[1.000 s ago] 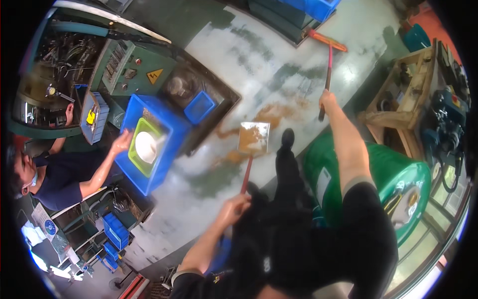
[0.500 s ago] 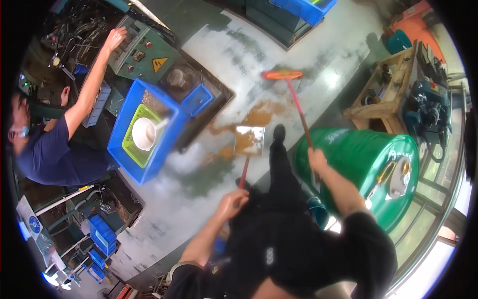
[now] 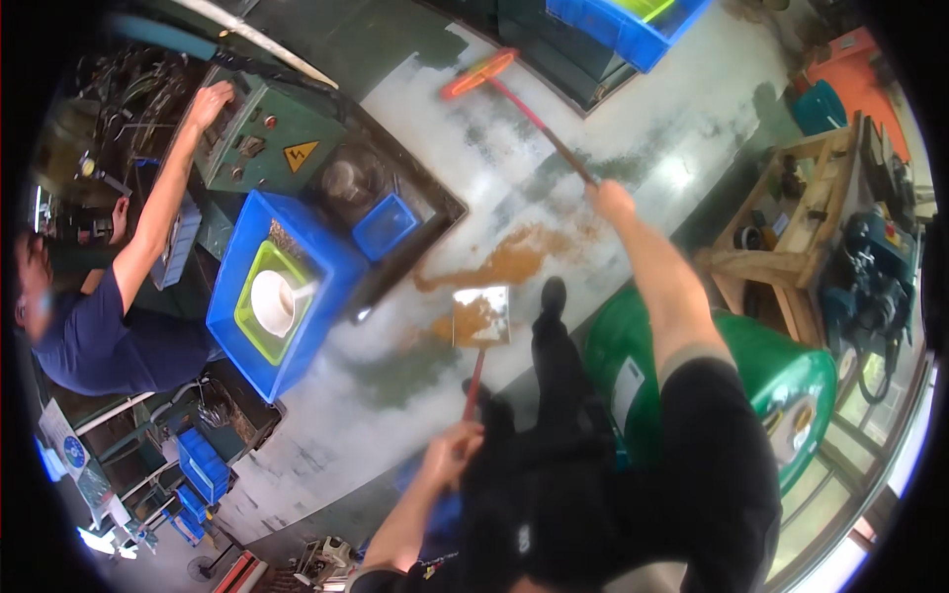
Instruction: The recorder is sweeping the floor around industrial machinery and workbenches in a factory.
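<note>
My left hand point(image 3: 451, 451) is closed round the red handle of a dustpan point(image 3: 481, 318), whose flat metal pan rests on the floor with brown powder on it. Beyond the pan's far edge spreads a patch of brown powder point(image 3: 514, 259). My right hand point(image 3: 610, 201) grips the long pink-and-dark handle of a broom point(image 3: 539, 124). The broom's orange head is far ahead, near the base of a dark machine, and slightly blurred; whether it touches the floor I cannot tell.
A green drum point(image 3: 618, 346) lies close on my right, with a wooden bench point(image 3: 761, 262) beyond it. At left stand a blue bin point(image 3: 341, 232) holding a green basket, a green control box point(image 3: 267, 138) and a co-worker in a dark shirt point(image 3: 129, 321). A blue crate point(image 3: 628, 35) is far ahead.
My right arm has stretched forward, and the broom head has swung farther away and to the left. The dustpan has shifted slightly nearer and left, still in my left hand.
</note>
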Demonstrator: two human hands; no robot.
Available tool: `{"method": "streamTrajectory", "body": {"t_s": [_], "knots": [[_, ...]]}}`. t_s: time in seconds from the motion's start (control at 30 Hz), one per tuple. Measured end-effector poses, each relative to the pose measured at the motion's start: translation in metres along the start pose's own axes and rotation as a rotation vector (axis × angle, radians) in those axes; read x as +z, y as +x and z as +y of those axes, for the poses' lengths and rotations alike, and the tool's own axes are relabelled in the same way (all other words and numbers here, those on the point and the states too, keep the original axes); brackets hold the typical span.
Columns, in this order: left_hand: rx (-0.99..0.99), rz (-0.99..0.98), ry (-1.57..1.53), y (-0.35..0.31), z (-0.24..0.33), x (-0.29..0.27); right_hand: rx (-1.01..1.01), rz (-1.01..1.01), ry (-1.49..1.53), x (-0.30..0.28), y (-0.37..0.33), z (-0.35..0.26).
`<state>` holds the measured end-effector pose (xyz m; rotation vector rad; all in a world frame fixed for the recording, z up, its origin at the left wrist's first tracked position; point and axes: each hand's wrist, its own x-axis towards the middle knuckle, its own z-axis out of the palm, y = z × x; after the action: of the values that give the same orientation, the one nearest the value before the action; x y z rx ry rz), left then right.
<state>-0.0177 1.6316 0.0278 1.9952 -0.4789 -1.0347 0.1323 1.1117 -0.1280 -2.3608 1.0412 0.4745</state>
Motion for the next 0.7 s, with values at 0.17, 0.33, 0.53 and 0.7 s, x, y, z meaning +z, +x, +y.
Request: {"method": "streamTrajectory", "body": {"t_s": [0.17, 0.33, 0.53, 0.7], "knots": [[-0.004, 0.064, 0.021, 0.025, 0.024, 0.003, 0.001, -0.019, -0.092, -0.001, 0.051, 0.039], [-0.047, 0.032, -0.026, 0.035, 0.034, -0.006, 0.315, -0.189, 0.154, -0.002, -0.039, 0.102], [0.129, 0.047, -0.055, 0.012, 0.016, -0.006, 0.594, -0.291, 0.485, 0.044, -0.206, 0.105], [0.221, 0.107, -0.021, -0.018, 0.006, -0.007, 0.502, -0.205, 0.479, 0.087, -0.309, 0.125]]}}
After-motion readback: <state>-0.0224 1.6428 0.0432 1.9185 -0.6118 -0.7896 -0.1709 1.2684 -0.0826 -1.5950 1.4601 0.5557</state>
